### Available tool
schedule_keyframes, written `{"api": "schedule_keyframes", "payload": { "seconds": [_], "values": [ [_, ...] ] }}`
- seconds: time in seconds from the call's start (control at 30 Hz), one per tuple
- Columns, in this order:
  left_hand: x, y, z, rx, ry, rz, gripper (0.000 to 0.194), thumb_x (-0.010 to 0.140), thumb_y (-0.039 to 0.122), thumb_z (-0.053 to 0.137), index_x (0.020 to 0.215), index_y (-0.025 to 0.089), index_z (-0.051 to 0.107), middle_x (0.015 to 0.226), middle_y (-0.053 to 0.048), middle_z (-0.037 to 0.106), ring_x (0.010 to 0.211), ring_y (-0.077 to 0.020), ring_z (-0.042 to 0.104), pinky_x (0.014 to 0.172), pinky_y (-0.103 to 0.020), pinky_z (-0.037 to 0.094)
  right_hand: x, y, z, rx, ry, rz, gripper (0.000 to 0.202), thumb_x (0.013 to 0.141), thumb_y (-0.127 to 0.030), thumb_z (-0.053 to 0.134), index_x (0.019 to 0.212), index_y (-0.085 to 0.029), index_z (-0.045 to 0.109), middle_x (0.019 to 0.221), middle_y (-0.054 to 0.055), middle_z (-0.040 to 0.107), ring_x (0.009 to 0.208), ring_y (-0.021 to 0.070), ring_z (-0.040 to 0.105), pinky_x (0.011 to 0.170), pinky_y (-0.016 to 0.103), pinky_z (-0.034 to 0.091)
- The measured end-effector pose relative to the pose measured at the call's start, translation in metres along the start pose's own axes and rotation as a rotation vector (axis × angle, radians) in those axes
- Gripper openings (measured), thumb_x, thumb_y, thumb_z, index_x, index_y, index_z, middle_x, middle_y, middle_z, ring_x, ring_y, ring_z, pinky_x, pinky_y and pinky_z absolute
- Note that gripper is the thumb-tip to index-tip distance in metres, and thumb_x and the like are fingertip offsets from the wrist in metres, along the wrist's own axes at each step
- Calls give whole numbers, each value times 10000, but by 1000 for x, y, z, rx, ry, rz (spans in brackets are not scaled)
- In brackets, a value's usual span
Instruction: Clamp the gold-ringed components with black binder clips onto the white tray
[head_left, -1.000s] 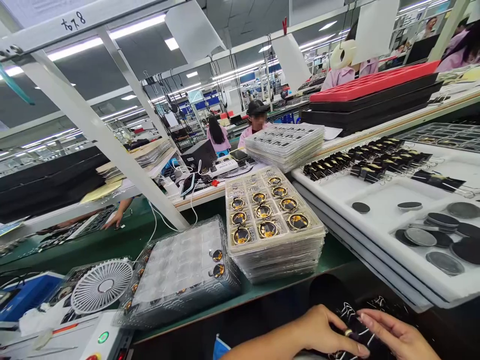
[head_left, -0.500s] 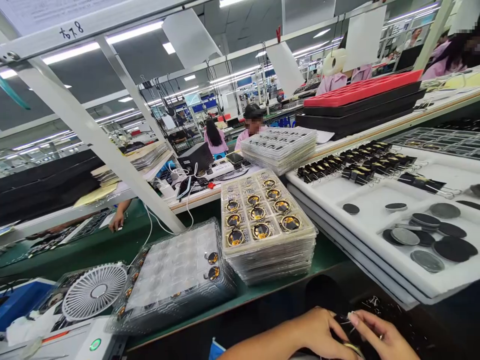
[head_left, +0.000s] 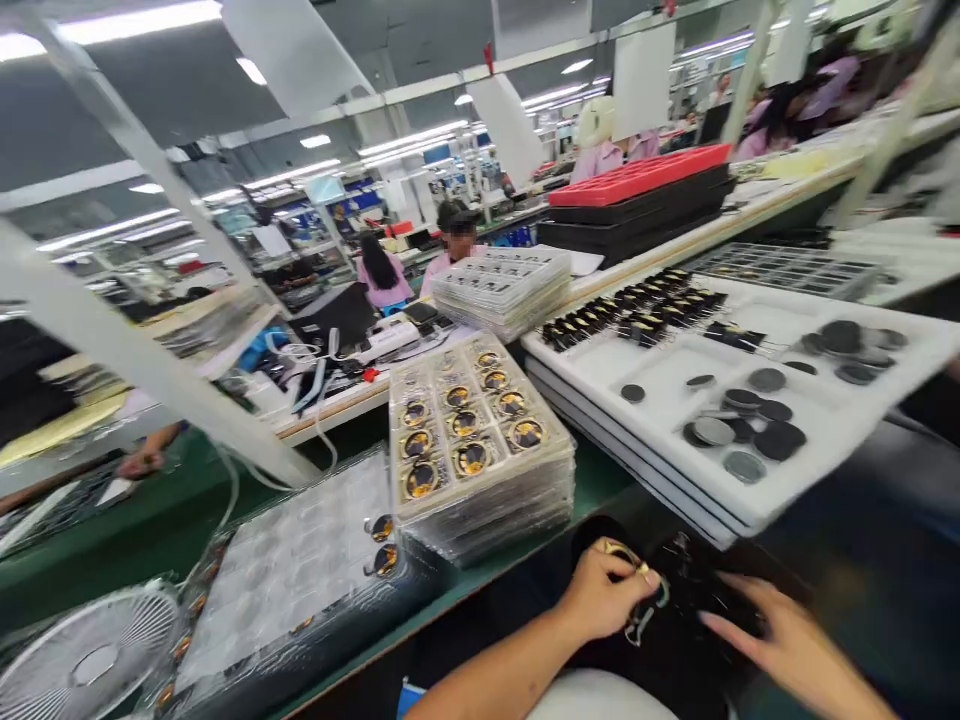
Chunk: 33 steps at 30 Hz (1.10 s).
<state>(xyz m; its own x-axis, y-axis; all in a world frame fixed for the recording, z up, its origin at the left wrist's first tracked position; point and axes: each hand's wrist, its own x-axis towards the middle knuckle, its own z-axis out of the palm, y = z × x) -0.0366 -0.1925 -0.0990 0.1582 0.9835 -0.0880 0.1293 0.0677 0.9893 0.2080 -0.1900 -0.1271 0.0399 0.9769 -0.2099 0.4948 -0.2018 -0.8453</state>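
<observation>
Pinching a gold-coloured ring (head_left: 663, 592) between thumb and fingers, the left hand (head_left: 606, 598) in the head view has its grip clamped on the ring, which sits in front of and to the right of the blister tray stack (head_left: 487, 520). A pale metal loop (head_left: 637, 630), blurred, hangs under the ring, nearer the wearer than the stack. Farther to the right of the stack, the right hand (head_left: 784, 635) has its grip apart, thumb away from the fingers, beside a blurred dark patch; whether it touches anything there I cannot tell. The stack rests on the green counter (head_left: 606, 478), its top tray bearing round black-and-gold modules (head_left: 465, 423). Just right of the stack, a white foam tray (head_left: 592, 372) carries rows of black binder clips (head_left: 637, 308) and loose dark discs (head_left: 780, 440). Just left of it lies a lower tray pile (head_left: 292, 570), and farther left a white fan (head_left: 94, 665). Behind and to the right of it, a red tray (head_left: 641, 177) tops black ones.
</observation>
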Motion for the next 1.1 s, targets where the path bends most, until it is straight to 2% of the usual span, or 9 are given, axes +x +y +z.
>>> {"api": "schedule_keyframes", "payload": {
  "seconds": [0.07, 0.1, 0.2, 0.3, 0.7, 0.83, 0.93, 1.0, 1.1],
  "values": [
    [3, 6, 6, 31, 6, 42, 457, 847, 591, 670, 633, 201, 778, 942, -101, 681, 1028, -267, 600, 941, -415, 447, -20, -24, 24, 188, -312, -53, 520, 652, -578, 765, 1002, -193, 762, 1056, 138, 778, 999, 347, 724, 874, 457, 590],
    [4, 7, 8, 46, 10, 63, 474, 870, 590, 642, 650, 196, 786, 965, -110, 672, 1046, -270, 598, 956, -424, 447, -27, -35, 38, 246, -388, -102, 468, 706, -535, 747, 996, -168, 756, 1019, 120, 782, 948, 311, 723, 838, 414, 590],
    [7, 1, 8, 118, 20, 120, 475, 891, 580, 624, 708, 182, 809, 1003, -124, 647, 1083, -278, 591, 985, -441, 450, -35, -55, 74, 274, -222, -114, 254, 747, -354, 718, 885, -140, 727, 816, 63, 759, 725, 221, 667, 658, 313, 532],
    [5, -8, 3, 197, -9, 164, 423, 897, 541, 641, 765, 181, 820, 1039, -129, 637, 1093, -277, 598, 992, -440, 466, -36, -53, 87, 297, -162, -102, 182, 703, -192, 678, 876, -144, 710, 812, 31, 746, 730, 193, 649, 664, 279, 506],
    [9, -21, -14, 243, 114, 225, 489, 957, 583, 529, 873, 192, 810, 1056, -126, 624, 1138, -289, 591, 1015, -479, 476, -43, -56, 81, 439, -290, 249, 251, 621, -144, 566, 868, -187, 566, 592, -54, 615, 523, 172, 659, 490, 250, 527],
    [8, -21, -16, 219, -2, 236, 442, 889, 597, 626, 863, 196, 809, 1097, -135, 639, 1127, -293, 610, 991, -455, 500, -40, -65, 58, 149, -264, 128, 135, 662, -174, 635, 766, -199, 553, 512, -68, 575, 453, 147, 586, 467, 238, 451],
    [8, -17, -12, 196, -68, 222, 391, 858, 557, 685, 800, 187, 795, 1071, -132, 672, 1099, -286, 626, 980, -423, 503, -38, -66, 48, -52, -123, -82, 206, 661, -243, 771, 699, -193, 574, 675, 4, 659, 624, 171, 625, 570, 264, 469],
    [10, -12, -10, 137, -64, 190, 407, 898, 551, 639, 833, 184, 803, 1008, -121, 707, 1069, -276, 640, 966, -407, 502, -35, -62, 50, 46, -61, -146, 234, 687, -307, 801, 777, -191, 618, 868, 52, 692, 792, 206, 660, 661, 293, 517],
    [11, -4, -10, 70, -74, 164, 422, 940, 541, 593, 902, 183, 814, 927, -96, 738, 961, -249, 662, 909, -378, 504, -32, -53, 58, 360, -174, -58, 324, 741, -432, 797, 877, -191, 629, 883, 49, 694, 825, 210, 678, 734, 335, 551]
  ]
}}
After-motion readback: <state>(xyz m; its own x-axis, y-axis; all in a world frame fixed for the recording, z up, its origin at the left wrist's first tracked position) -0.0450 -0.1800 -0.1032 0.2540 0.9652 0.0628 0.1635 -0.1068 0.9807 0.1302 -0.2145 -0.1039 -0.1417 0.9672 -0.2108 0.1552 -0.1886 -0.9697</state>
